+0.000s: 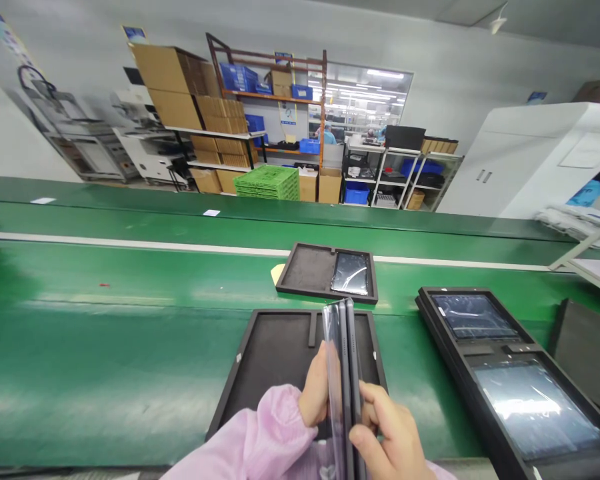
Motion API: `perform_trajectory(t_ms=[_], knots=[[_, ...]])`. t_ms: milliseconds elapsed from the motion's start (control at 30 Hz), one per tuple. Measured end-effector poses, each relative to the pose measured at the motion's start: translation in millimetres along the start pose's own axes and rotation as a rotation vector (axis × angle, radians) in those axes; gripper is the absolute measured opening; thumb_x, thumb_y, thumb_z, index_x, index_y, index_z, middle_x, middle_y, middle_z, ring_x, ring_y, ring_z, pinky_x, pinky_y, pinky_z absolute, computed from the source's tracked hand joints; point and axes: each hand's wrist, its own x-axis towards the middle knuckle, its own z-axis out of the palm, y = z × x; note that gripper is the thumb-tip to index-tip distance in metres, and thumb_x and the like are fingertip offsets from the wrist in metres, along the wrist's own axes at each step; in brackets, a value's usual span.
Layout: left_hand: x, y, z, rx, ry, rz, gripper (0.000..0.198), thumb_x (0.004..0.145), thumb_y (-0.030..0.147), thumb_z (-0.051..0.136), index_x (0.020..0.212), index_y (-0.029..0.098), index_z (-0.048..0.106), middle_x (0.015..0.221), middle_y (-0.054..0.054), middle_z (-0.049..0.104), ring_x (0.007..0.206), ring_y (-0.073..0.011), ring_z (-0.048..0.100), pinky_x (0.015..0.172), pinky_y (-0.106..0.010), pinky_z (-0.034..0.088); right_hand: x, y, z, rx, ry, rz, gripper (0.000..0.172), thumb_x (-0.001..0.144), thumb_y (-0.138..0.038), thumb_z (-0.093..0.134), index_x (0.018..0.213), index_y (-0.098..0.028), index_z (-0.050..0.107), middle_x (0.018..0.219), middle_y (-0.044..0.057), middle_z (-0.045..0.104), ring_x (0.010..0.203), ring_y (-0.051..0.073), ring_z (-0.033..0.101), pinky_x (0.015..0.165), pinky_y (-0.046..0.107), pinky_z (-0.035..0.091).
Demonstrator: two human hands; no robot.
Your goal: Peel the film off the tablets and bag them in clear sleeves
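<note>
Two dark tablets (351,373) stand on edge, side by side, with a clear plastic film (333,373) along their left side. My left hand (316,387) is closed round them from the left, its fingertips hidden behind the film. From the right, my right hand (391,430) presses its thumb and fingers against the right tablet. Both hands are above a black foam tray (275,353) with a divider. Farther back, another black tray (305,268) holds one glossy screen (351,273) in its right compartment.
At the right, stacked black trays (473,350) hold two film-covered screens, beside a dark foam piece (587,353). A white line (130,244) crosses the green surface (105,373). Behind are green crates (267,182), shelves and cartons.
</note>
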Motion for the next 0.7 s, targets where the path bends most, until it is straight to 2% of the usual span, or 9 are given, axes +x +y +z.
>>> perform_trajectory(t_ms=[67,167,267,367,500,700], knots=[[-3,1,1.5,0.015,-0.004,0.044,0.05,0.069,0.063,0.057,0.053,0.018,0.043,0.042,0.006,0.04,0.037,-0.0062,0.032,0.035,-0.021,0.023,4,-3,-3,0.012,-0.023,0.045,0.026,0.094,-0.037,0.039,0.107,-0.016,0.05,0.052,-0.005,0.049,0.041,0.013,0.049,0.043,0.021,0.039],[-4,1,0.0,0.09,0.064,0.12,0.051,0.064,0.065,0.06,0.05,0.018,0.045,0.042,0.005,0.043,0.04,-0.0076,0.036,0.038,-0.022,0.029,19,-7,-11,0.037,-0.027,0.129,0.018,0.09,-0.027,0.041,0.103,-0.018,0.049,0.056,-0.005,0.051,0.045,0.012,0.05,0.045,0.02,0.039],[-1,0,-5.6,0.179,0.086,0.191,0.049,0.065,0.065,0.059,0.056,0.016,0.056,0.05,0.0,0.056,0.052,-0.0149,0.052,0.05,-0.026,0.043,43,-13,-22,-0.004,-0.051,0.243,0.003,0.081,-0.023,0.044,0.082,-0.02,0.047,0.056,-0.005,0.05,0.046,0.012,0.048,0.046,0.02,0.037],[3,0,-12.9,0.191,0.081,0.218,0.046,0.068,0.06,0.06,0.075,0.015,0.066,0.071,-0.006,0.068,0.074,-0.0239,0.063,0.068,-0.034,0.05,67,-18,-33,-0.128,-0.111,0.304,0.013,0.075,-0.023,0.045,0.067,-0.022,0.036,0.051,-0.006,0.043,0.043,0.012,0.043,0.044,0.021,0.031],[6,6,-19.9,0.157,0.07,0.169,0.049,0.068,0.059,0.061,0.084,0.014,0.068,0.08,-0.01,0.07,0.082,-0.027,0.065,0.078,-0.038,0.05,79,-26,-38,-0.268,-0.139,0.282,0.015,0.072,-0.021,0.044,0.063,-0.022,0.032,0.05,-0.005,0.045,0.044,0.012,0.043,0.046,0.022,0.028],[4,16,-21.7,0.136,0.044,0.17,0.056,0.064,0.064,0.061,0.087,0.013,0.069,0.084,-0.01,0.07,0.087,-0.0269,0.064,0.085,-0.038,0.048,77,-33,-34,-0.591,0.012,0.079,0.019,0.074,-0.02,0.043,0.058,-0.021,0.033,0.043,-0.005,0.042,0.036,0.01,0.038,0.044,0.026,0.019]])
